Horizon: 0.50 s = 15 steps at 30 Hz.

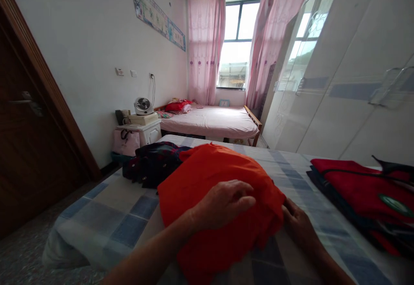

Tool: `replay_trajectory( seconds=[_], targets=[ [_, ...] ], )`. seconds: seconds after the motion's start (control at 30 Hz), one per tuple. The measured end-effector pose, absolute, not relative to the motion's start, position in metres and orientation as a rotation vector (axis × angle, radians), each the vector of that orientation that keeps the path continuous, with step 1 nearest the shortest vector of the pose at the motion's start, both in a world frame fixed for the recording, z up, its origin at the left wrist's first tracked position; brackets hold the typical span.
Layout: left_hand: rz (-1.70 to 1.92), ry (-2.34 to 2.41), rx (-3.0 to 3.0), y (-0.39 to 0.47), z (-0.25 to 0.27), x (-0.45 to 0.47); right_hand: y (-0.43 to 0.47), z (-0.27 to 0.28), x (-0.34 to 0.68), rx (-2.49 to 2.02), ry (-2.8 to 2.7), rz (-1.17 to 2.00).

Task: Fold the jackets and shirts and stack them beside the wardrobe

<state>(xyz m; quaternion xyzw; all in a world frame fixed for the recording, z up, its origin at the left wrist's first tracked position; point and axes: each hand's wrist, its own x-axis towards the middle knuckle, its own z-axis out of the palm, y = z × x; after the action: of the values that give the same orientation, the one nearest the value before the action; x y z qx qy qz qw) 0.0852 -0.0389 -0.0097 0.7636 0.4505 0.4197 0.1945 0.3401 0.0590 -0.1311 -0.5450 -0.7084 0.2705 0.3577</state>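
An orange garment [207, 168] lies bunched on the bed in front of me, in the middle of the head view. Its kind does not show clearly. My left hand [223, 201] is over the top of it, thumb apart from loosely curved fingers, and holds nothing. At the garment's right edge is my right hand [297, 220], its fingertips closed on the cloth there. Dark clothes [153, 162] lie in a heap just behind and left of the orange garment. To the right, a folded red garment [352, 186] tops a stack of darker clothes.
A blue-and-white checked sheet [136, 211] covers the bed under the clothes. Beyond stands a second bed [213, 119] with pink bedding. A small fan [143, 105] is on a white bedside cabinet [152, 133]. White wardrobes [349, 82] line the right; a wooden door [26, 125] is at left.
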Motion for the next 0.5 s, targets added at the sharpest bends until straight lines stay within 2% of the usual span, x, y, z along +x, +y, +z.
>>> replay_trajectory(
  seconds=[0.07,0.13,0.23,0.3,0.4,0.5],
  targets=[
    [1.077,1.389,2.226,-0.049,-0.035,0.082,0.06,-0.134,0.343,-1.366,-1.824,0.698],
    [1.137,1.73,2.235,-0.056,-0.06,0.06,0.06,-0.136,0.344,-1.364,-1.806,0.714],
    [1.194,2.303,2.04,-0.062,-0.093,0.006,0.062,-0.139,0.343,-1.364,-1.772,0.766],
    [1.148,2.485,1.822,-0.064,-0.107,-0.029,0.066,-0.139,0.341,-1.36,-1.762,0.795],
    [1.072,2.34,1.529,-0.061,-0.116,-0.062,0.082,-0.135,0.338,-1.402,-1.728,0.872],
    [1.271,2.058,1.182,-0.053,-0.112,-0.067,0.103,-0.129,0.334,-1.504,-1.664,0.827]
  ],
)
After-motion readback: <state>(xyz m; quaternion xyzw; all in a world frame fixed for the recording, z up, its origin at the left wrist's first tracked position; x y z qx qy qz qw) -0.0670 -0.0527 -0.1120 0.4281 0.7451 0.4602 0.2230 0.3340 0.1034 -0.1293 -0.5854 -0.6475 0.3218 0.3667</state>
